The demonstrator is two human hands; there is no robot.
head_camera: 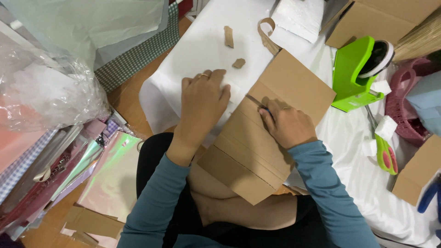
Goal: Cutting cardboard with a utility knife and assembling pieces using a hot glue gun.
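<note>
While the cardboard sheet point(264, 138) rests half on your lap, half on the white sheet point(202, 41), your right hand point(287, 126) is clenched around a thin blade point(255, 101) on a cut line. Your left hand point(202, 98) lies flat and open just beside it, so a slip could nick those fingers. Farther off, the cardboard scraps point(232, 46) could snag the sheet.

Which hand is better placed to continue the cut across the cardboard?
Right. The right hand already holds the knife on the cardboard; the left hand lies flat beside the cut line, steadying it.
</note>
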